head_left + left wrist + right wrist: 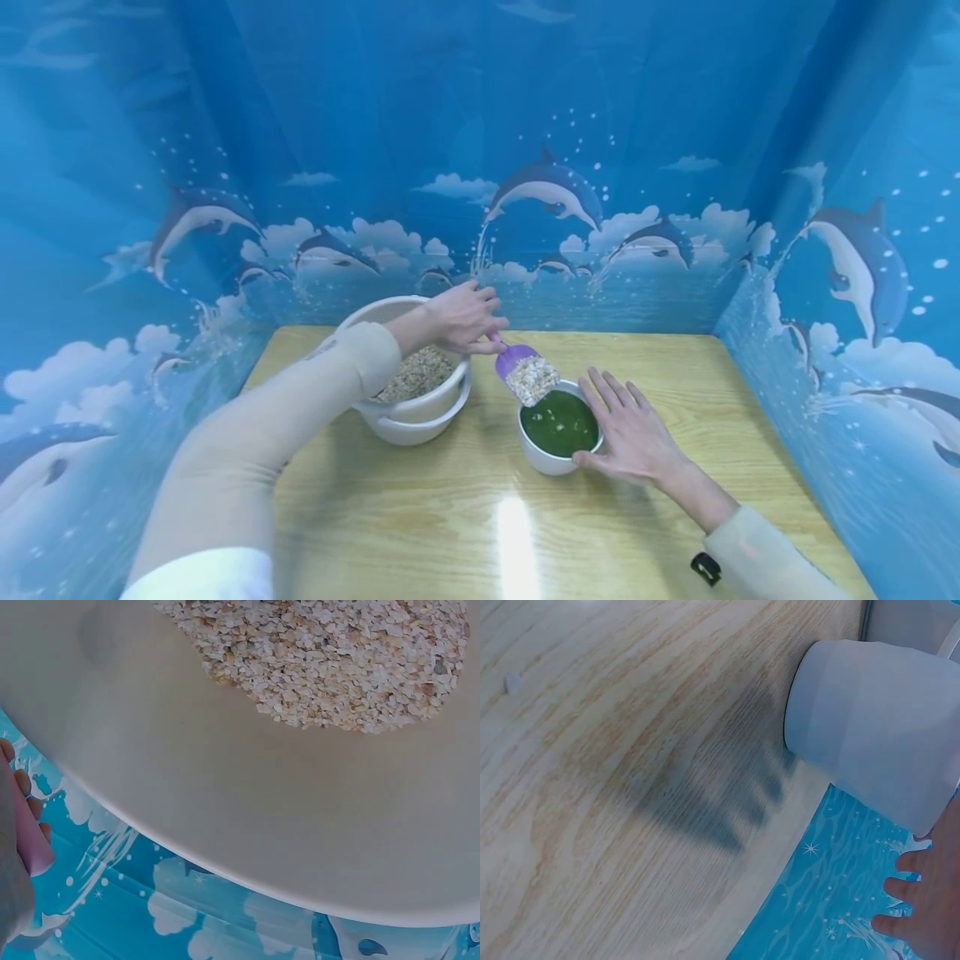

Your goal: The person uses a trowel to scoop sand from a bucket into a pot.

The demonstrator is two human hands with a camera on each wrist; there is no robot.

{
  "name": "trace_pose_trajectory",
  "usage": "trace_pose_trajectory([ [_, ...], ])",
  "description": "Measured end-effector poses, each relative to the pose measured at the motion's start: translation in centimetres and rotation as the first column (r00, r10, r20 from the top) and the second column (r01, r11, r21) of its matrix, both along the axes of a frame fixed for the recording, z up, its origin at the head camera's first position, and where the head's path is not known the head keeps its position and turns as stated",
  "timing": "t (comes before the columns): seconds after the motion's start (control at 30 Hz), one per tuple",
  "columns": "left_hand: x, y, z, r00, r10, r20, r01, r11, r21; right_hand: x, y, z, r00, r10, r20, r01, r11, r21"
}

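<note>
Head view: purple scoop (512,358), loaded with pale grit (534,382), between left hand (461,321) and small white bowl (542,458)

Pinched by its handle between thumb and fingers of the left hand, blade tilted down at the bowl's far-left rim; contact with that rim impossible to tell. In left wrist view, fingers curled on the pinkish handle (34,844), partly cut off by the frame.

Right hand (637,437) with fingers straight and spread, at the right side of the bowl, thumb against its rim. Grit in the scoop just beside those fingertips.

Bowl slightly right of the counter (420,525) middle, well in from the right edge, green inside with pale flecks. Toward the far-left corner, below the left forearm, large white basin (375,310) with more coarse grit inside, set in a second white vessel (420,433).

On the left sleeve (247,442), a small greyish mark, too faint to read. Beyond the far edge and along both sides, blue curtain (420,100) printed with dolphins, clouds and splashes.
</note>
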State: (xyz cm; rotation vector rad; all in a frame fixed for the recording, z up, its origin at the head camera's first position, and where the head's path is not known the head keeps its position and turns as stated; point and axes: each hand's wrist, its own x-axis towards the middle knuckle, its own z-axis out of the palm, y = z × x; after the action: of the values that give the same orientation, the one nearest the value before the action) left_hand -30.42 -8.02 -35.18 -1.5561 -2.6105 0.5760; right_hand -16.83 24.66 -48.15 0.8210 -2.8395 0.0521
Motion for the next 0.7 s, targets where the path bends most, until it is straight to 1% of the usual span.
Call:
trace_pose_trajectory([
  [0.2,0.3,0.7,-0.5,0.999,0.029,-0.029,-0.03,0.998,-0.052,0.0,-0.1,0.0,1.0,-0.004,0.005,0.004,1.0,-0.005],
  [0.3,0.5,1.2,-0.7,0.999,0.03,-0.042,-0.033,0.997,-0.07,0.1,-0.1,0.1,1.0,-0.005,0.013,0.005,1.0,-0.004],
  [0.53,0.9,2.3,-1.2,0.998,0.0,-0.069,-0.008,0.993,-0.116,0.1,-0.1,0.1,1.0,-0.013,0.024,0.013,1.0,0.001],
  [0.7,1.0,2.7,-1.4,0.996,-0.021,-0.083,0.011,0.994,-0.11,0.0,-0.2,0.1,1.0,-0.014,0.026,0.014,1.0,0.0],
])
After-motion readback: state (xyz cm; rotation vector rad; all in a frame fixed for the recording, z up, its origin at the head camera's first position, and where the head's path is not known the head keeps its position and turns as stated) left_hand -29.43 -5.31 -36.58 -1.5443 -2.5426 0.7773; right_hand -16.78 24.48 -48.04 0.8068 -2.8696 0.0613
